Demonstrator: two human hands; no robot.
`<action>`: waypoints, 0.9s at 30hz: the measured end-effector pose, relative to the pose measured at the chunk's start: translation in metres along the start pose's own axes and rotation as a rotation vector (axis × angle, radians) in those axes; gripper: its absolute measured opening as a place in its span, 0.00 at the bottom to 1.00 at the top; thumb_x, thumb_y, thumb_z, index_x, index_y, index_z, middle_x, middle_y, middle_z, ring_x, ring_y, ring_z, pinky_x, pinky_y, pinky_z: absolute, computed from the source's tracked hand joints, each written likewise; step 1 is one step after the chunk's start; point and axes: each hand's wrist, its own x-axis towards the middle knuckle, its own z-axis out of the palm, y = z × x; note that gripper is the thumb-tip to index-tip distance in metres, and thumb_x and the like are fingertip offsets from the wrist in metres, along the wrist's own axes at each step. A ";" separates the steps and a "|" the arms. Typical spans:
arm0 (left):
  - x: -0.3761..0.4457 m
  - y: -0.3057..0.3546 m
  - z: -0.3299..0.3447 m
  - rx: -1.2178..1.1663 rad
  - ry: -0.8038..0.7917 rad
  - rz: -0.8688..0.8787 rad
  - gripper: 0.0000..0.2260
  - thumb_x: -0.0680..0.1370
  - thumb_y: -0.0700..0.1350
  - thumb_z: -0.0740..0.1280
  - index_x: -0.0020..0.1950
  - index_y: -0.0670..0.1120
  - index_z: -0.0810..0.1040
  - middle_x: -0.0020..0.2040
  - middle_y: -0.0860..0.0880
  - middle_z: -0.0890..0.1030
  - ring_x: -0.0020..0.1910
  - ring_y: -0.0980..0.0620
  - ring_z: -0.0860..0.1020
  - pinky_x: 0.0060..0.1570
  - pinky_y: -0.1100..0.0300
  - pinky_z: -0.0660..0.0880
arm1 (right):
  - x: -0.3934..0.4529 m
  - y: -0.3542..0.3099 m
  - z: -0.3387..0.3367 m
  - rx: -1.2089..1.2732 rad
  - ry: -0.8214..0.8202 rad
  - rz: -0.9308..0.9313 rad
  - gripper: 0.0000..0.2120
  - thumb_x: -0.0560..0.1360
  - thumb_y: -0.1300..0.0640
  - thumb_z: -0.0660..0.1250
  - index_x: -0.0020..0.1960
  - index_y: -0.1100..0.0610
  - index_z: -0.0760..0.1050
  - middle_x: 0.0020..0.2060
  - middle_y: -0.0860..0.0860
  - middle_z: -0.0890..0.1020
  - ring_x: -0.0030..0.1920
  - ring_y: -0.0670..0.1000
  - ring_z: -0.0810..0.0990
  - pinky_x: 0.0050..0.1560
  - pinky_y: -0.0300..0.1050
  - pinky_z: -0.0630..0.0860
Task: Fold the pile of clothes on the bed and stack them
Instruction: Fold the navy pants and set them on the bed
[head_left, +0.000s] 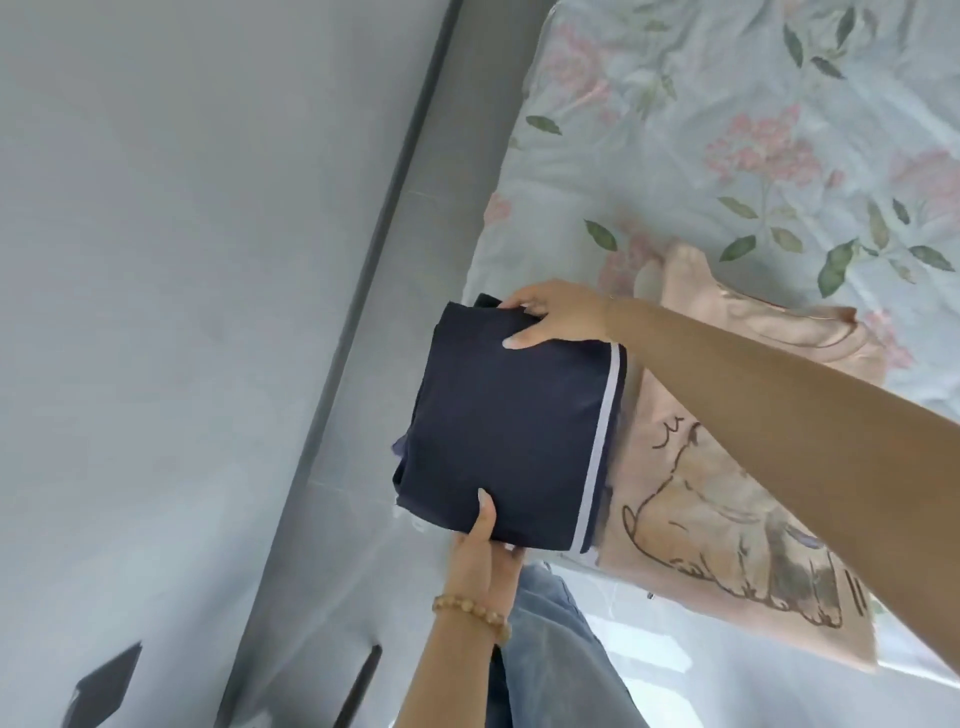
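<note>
A folded navy garment (504, 431) with a white stripe along one edge is held up at the bed's left edge. My left hand (480, 551) grips its near edge, thumb on top. My right hand (556, 314) grips its far edge, thumb lying over the cloth and fingers beneath. Partly under the navy piece, a peach T-shirt (727, 540) with a drawn animal print lies flat on the bed.
The bed is covered by a pale floral sheet (727, 130). A grey wall (156, 260) and a darker grey panel (353, 364) run along its left side. My jeans (561, 660) show at the bottom.
</note>
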 end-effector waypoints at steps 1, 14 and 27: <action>0.010 -0.003 -0.001 -0.001 0.049 -0.003 0.22 0.75 0.51 0.69 0.68 0.47 0.72 0.63 0.47 0.80 0.59 0.44 0.81 0.57 0.47 0.78 | 0.011 0.010 0.005 -0.039 0.015 0.010 0.22 0.72 0.52 0.75 0.64 0.49 0.75 0.55 0.43 0.78 0.59 0.42 0.74 0.54 0.35 0.69; -0.002 0.042 0.012 0.911 0.638 0.770 0.31 0.74 0.46 0.73 0.74 0.50 0.63 0.72 0.48 0.65 0.71 0.47 0.66 0.70 0.51 0.64 | -0.080 0.037 0.118 -0.548 0.772 -0.152 0.22 0.78 0.51 0.64 0.71 0.53 0.69 0.74 0.54 0.65 0.75 0.56 0.61 0.75 0.57 0.59; 0.086 0.074 0.057 2.004 0.085 0.725 0.34 0.79 0.60 0.59 0.79 0.55 0.44 0.80 0.48 0.43 0.78 0.46 0.44 0.75 0.43 0.46 | -0.054 0.079 0.137 -0.628 0.598 0.291 0.28 0.85 0.49 0.44 0.78 0.50 0.31 0.76 0.50 0.29 0.76 0.51 0.29 0.77 0.55 0.35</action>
